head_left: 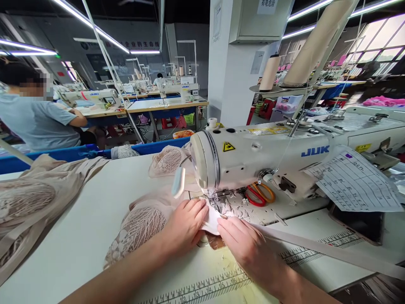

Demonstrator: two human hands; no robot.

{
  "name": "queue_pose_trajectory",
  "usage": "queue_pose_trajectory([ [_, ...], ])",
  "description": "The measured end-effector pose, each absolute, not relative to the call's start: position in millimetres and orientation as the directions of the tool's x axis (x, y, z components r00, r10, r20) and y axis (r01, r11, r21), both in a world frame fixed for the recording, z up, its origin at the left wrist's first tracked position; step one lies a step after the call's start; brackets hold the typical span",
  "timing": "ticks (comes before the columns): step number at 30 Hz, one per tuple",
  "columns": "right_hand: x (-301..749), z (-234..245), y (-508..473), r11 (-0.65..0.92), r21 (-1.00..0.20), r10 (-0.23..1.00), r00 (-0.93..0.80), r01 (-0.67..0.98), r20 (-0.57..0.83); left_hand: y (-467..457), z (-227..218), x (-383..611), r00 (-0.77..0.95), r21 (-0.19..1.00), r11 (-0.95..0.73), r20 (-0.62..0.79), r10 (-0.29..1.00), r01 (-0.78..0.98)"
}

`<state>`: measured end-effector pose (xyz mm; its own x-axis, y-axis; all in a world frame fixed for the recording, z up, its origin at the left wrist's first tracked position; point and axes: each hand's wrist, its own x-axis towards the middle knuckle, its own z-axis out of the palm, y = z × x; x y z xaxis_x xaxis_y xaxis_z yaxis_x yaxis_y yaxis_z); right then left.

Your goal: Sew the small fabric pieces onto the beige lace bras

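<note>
My left hand (185,223) lies on a pale pink lace garment (139,228), fingers pressed down on the fabric just left of the needle. My right hand (243,245) holds the white fabric edge (211,221) in front of the presser foot (218,198), fingers together in a pinch. A beige strap (316,249) runs from under my right hand to the right across the table. The white JUKI sewing machine (259,156) stands right behind both hands.
Red and orange scissors (259,194) lie on the machine bed. A printed sheet (354,181) hangs on the machine. A pile of beige lace pieces (34,198) sits at the left. A person in a light blue shirt (38,118) sits at the far left. Thread cones (268,71) stand behind.
</note>
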<state>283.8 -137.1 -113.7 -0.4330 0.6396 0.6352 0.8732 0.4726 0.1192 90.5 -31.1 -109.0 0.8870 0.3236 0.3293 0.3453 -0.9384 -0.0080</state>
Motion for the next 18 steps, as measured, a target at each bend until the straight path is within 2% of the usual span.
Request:
queue_pose_trajectory([
  [4, 280, -119, -131, 0.437, 0.217, 0.596, -0.462, 0.873, 0.657, -33, -103, 91, 0.869, 0.02, -0.981, 0.46, 0.181, 0.194],
  [9, 278, -123, -128, 0.391, 0.268, 0.592, -0.463, 0.881, 0.66, -31, -106, 93, 0.872, -0.111, -0.987, 0.487, 0.051, 0.119],
  [13, 278, -120, -127, 0.408, 0.259, 0.581, -0.468, 0.875, 0.666, -22, -108, 90, 0.876, -0.176, -0.971, 0.478, 0.06, 0.163],
  [18, 278, -115, -128, 0.461, 0.155, 0.612, -0.44, 0.873, 0.657, -12, -115, 88, 0.871, -0.192, -0.96, 0.482, 0.089, 0.204],
])
